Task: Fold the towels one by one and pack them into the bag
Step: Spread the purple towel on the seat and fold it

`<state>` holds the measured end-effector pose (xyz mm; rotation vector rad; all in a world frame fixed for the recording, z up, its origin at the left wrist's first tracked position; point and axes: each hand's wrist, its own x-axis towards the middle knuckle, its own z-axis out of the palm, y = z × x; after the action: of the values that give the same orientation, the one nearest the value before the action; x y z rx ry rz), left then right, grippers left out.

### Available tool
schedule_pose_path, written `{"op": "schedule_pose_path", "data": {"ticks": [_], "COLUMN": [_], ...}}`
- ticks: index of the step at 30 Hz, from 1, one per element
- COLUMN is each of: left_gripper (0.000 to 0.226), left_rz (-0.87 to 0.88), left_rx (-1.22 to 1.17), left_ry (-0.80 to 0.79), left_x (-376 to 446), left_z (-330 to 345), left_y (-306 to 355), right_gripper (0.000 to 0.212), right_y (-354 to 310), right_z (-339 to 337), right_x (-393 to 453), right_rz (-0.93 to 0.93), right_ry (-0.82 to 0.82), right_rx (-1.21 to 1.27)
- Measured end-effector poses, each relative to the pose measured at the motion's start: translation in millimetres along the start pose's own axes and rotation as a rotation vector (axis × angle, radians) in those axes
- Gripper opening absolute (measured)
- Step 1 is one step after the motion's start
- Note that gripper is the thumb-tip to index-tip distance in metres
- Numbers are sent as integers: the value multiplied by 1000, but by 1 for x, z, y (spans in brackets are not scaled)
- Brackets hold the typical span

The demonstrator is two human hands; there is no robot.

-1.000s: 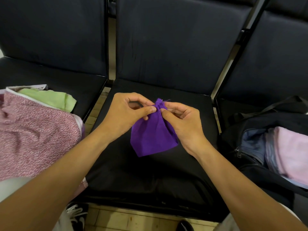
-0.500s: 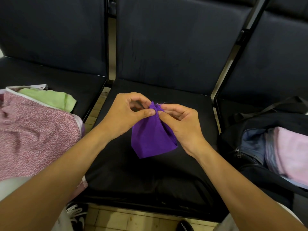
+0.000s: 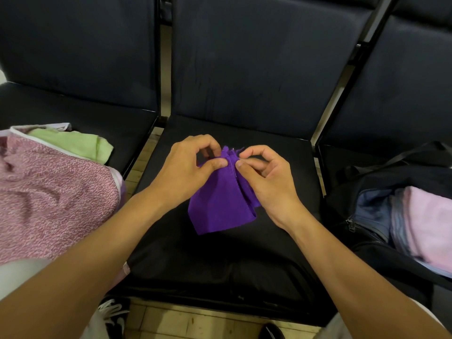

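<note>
Black seat (image 3: 220, 260) — both hands' fingers (image 3: 217, 164) pinch purple towel's (image 3: 220, 206) top edge.

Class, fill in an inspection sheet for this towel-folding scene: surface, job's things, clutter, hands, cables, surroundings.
Surface: black seat of the middle chair, under the work.
Job's things: purple towel, partly folded, hanging from its top edge; black bag open on the right seat, a pink towel inside; pink patterned cloth and green towel on the left seat.
Clutter: nothing seen.
Hands: left hand and right hand each pinch the purple towel's top edge.
Cables: nothing seen.
Surroundings: dark chair backs; tiled floor; a shoe.
</note>
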<state>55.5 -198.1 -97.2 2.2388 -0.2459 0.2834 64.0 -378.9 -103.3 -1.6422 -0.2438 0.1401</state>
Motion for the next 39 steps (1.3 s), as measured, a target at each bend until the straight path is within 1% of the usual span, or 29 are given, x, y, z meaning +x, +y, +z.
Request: {"op": "schedule_pose_path", "data": {"ticks": [4, 8, 12, 15, 16, 17, 19, 21, 23, 26, 31, 34, 39], "left_gripper": [8, 10, 8, 7, 7, 7, 7, 7, 7, 9, 8, 8, 8], "left_rz": [72, 48, 43, 34, 22, 11, -15, -37, -39, -39, -73, -57, -44], "left_rx": [-38, -71, -87, -122, -130, -134, -144, -156, -129, -86, -102, -124, -186], "left_ry": [-52, -87, -37, 19, 49, 79, 139, 199, 241, 291, 370, 395, 398], "left_x": [1, 0, 0, 2, 3, 4, 6, 6, 7, 7, 7, 6, 5], "left_z": [-1, 1, 1, -2, -3, -4, -7, -10, -11, -10, -4, -1, -2], "left_y": [-1, -1, -1, -1, -2, -2, -4, -8, -11, -10, -6, -2, -2], "right_gripper": [11, 13, 16, 38, 41, 40, 27, 16, 13, 10, 12, 13, 20], "right_y": [1, 1, -3, -2, 0, 2, 7, 9, 8, 3, 0, -2, -3], "right_z": [3, 3, 3, -1, -3, -6, -13, -21, -28, -34, -30, -25, -27], "right_x": [-1, -2, -3, -3, -3, -2, 1, 5, 8, 11, 12, 10, 9], "right_rz": [-18, -43, -86, -40, -7, 23, 56, 78, 66, -21, -164, -242, -266], "right_ry": [19, -36, -70, -206, -241, -257, -260, -233, -171, -63, 101, 145, 199], "right_rx": [-67, -102, -125, -211, -264, -319, -411, -460, -463, -424, -316, -291, -305]}}
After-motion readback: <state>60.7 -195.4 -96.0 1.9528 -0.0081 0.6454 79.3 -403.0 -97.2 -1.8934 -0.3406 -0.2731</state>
